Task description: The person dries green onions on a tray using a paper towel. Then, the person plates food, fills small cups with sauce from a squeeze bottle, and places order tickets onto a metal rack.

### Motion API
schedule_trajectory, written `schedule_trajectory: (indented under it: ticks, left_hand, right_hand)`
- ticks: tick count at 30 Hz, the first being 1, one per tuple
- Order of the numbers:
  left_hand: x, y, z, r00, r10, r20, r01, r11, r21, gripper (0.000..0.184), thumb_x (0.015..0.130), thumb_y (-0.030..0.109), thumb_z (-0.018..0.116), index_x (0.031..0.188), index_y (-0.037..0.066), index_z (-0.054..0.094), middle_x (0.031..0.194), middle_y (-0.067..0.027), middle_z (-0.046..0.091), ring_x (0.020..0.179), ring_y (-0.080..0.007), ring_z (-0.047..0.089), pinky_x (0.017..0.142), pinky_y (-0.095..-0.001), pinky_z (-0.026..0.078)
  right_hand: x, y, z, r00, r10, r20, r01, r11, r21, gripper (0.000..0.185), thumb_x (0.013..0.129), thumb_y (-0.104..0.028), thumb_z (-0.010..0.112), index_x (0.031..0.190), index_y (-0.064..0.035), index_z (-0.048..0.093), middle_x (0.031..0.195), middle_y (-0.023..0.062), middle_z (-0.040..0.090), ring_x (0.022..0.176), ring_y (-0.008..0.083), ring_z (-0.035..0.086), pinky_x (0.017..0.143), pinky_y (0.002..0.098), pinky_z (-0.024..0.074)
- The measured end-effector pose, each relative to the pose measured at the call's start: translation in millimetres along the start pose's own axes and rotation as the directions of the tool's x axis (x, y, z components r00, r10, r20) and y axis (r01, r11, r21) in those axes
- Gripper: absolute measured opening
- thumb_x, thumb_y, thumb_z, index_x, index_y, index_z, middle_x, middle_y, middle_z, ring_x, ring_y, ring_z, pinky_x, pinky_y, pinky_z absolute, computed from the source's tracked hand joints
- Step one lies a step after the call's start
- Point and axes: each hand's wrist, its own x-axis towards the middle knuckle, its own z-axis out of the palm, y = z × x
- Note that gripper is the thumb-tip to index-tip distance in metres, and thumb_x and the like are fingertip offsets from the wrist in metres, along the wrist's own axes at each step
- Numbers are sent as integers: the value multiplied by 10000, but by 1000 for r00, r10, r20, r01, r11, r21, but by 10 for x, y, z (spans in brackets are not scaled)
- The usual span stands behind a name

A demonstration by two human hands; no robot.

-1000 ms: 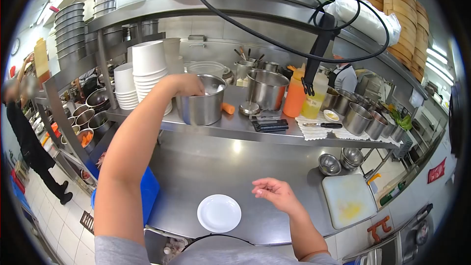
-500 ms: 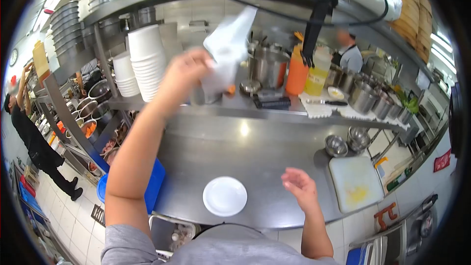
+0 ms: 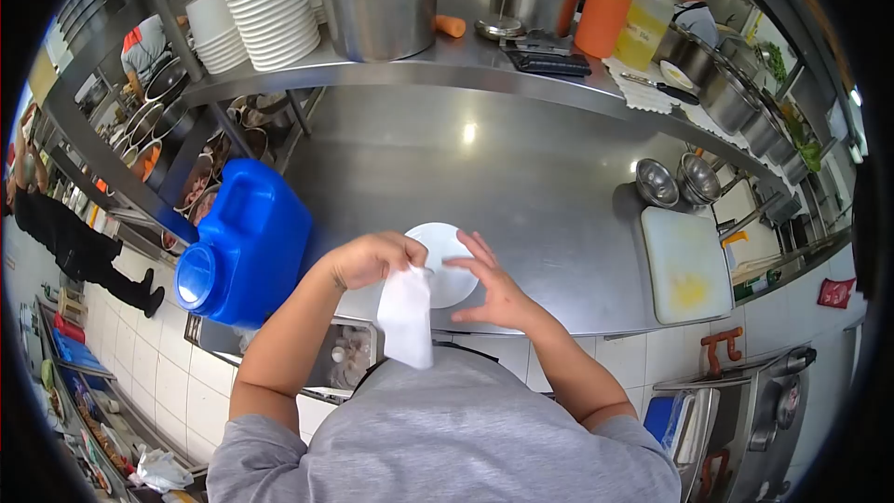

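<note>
My left hand [image 3: 380, 257] is closed on the top of a thin white napkin [image 3: 407, 319]. The napkin hangs down over the table's front edge, against my grey shirt. Whether it is paper or cloth I cannot tell. My right hand [image 3: 495, 291] is open, its fingers apart and pointing toward the napkin. Below and beyond both hands, a round white plate [image 3: 438, 240] lies on the steel table [image 3: 549, 214], partly covered by them.
A large blue plastic jug [image 3: 265, 237] stands on the left. At the right are a white cutting board [image 3: 687, 256] and metal bowls [image 3: 657, 183]. The shelf above holds stacked white containers [image 3: 268, 14], a steel pot [image 3: 382, 19] and an orange bottle [image 3: 605, 14]. Other people stand farther back.
My left hand has come down from shelf height with the napkin to in front of the plate. My right hand has moved left toward it. The view has tilted down.
</note>
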Motion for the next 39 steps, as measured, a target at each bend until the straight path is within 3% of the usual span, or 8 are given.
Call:
schedule_trajectory:
  ticks: [3,5,12,23,28,33,35,39]
  left_hand:
    - [2,-257,-130,991,54,-124,-104,889,-446,199,626,196,548,692,12,510,723,-98,593,690,-216,574,688,-324,465]
    - [55,-439,-181,994,96,-55,-111,819,-563,250,622,192,546,756,-19,545,779,-134,616,737,-253,600,731,-354,484]
    - [228,-902,-152,983,184,-24,-128,580,-805,565,653,193,540,1134,-98,579,1125,-241,623,1064,-374,601,977,-467,447]
    - [555,-718,40,955,269,-124,-274,647,-711,402,815,-8,630,1196,43,514,1089,-135,631,985,-250,642,876,-355,524]
    - [564,-816,-413,854,107,-509,-114,993,17,504,797,-52,641,1266,69,506,1061,-120,645,971,-249,640,832,-349,533]
    - [756,-1368,-797,699,243,-673,356,699,621,597,761,-84,634,1308,107,488,1237,-155,567,1079,-314,584,898,-389,487]
    - [895,-1567,-707,462,614,-640,384,512,768,535,792,-7,629,1294,143,517,1396,-169,426,1246,-330,447,1030,-454,373]
    - [926,-1610,-294,762,504,-406,403,120,907,479,833,94,611,1299,162,521,1485,-138,309,1368,-313,282,1120,-499,224]
  right_hand:
    - [172,212,364,991,118,57,-131,880,456,891,686,-145,790,1444,-124,324,1557,138,176,1457,289,75,1164,422,135]
    - [242,524,752,944,178,278,-323,317,892,898,727,-151,763,1468,-84,261,1542,129,215,1439,265,159,1157,399,158]
    - [145,638,1284,914,46,402,-346,-426,836,412,905,-203,591,1278,-51,506,1196,86,593,1080,224,591,931,383,487]
    - [70,553,1071,923,264,281,-234,-196,952,446,830,-125,686,1230,-24,517,1194,109,586,1115,276,573,989,468,452]
    - [-188,1445,587,781,610,134,-89,-104,991,333,798,4,644,1115,20,540,1079,153,622,958,277,650,848,411,549]
    - [-208,1802,326,468,883,-46,-388,252,886,331,798,24,636,1108,-21,528,962,127,639,740,216,653,613,321,559]
    - [-145,1819,393,458,879,-132,-395,334,856,278,814,2,637,1075,-13,543,915,111,641,671,172,635,560,270,528]
    - [-80,1875,557,515,761,-395,-437,629,643,182,813,-24,636,987,-6,587,817,79,647,648,162,625,570,281,516]
